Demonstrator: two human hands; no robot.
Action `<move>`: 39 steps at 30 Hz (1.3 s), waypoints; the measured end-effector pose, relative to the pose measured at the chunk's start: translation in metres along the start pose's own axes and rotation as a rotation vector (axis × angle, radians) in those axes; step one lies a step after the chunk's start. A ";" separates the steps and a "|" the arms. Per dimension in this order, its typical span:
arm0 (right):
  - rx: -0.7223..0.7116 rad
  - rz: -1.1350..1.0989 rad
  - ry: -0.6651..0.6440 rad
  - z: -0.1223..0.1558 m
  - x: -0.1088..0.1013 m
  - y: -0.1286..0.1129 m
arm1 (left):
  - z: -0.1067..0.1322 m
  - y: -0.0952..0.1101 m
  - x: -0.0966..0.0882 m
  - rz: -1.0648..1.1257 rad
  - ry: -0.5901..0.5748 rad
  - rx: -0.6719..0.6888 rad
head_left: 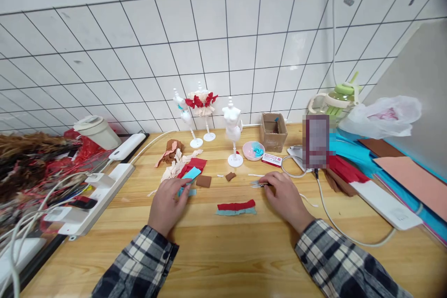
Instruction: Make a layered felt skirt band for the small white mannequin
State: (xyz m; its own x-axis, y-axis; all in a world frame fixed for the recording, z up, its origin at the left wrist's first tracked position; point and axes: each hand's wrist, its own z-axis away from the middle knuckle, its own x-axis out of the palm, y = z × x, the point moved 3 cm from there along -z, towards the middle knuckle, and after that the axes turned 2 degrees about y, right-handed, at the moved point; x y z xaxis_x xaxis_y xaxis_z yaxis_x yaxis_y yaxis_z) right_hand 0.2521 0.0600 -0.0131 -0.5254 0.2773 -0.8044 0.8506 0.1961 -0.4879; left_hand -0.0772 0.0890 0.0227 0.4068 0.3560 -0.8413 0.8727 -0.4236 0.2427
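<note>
My left hand point(168, 204) is at the left of the work area, its thumb and fingers closed on a thin bright blue piece point(192, 173), fabric or paper. A brown rectangle point(203, 181) and a crumpled red piece point(195, 166) lie beside it. My right hand point(281, 195) grips small thread snips point(257, 184), their metal blades pointing left; the fingers partly hide the handle. Between my hands, nearer to me, a red strip point(236, 206) lies along a pale blue strip point(236, 212). Behind them stands a bare white mini mannequin point(232, 123).
Two mannequins stand at the back, one with a red ruffle point(201, 100). Near them are a pink bowl point(248, 151), a cardboard box point(274, 132) and a red-white box point(272, 160). A power strip point(101, 200) with cables lies left; a phone point(317, 142), power bank point(386, 205) and coloured sheets lie right.
</note>
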 end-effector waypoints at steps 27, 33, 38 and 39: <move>-0.008 0.050 -0.020 0.003 0.000 -0.008 | 0.000 0.076 0.030 -0.001 -0.201 0.182; 0.035 0.087 -0.061 -0.001 0.005 0.002 | 0.018 0.079 0.021 0.154 -0.287 0.245; 0.026 0.073 -0.052 -0.003 0.009 0.002 | 0.017 0.091 0.028 0.266 -0.347 0.278; 0.032 0.080 -0.045 -0.004 0.010 0.001 | 0.016 0.092 0.029 0.288 -0.358 0.279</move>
State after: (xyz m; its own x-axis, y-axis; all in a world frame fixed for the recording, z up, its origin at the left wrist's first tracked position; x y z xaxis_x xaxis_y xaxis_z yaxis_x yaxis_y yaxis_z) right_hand 0.2480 0.0662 -0.0202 -0.4544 0.2479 -0.8556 0.8906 0.1447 -0.4311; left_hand 0.0108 0.0470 0.0125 0.4593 -0.0927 -0.8835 0.6145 -0.6850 0.3913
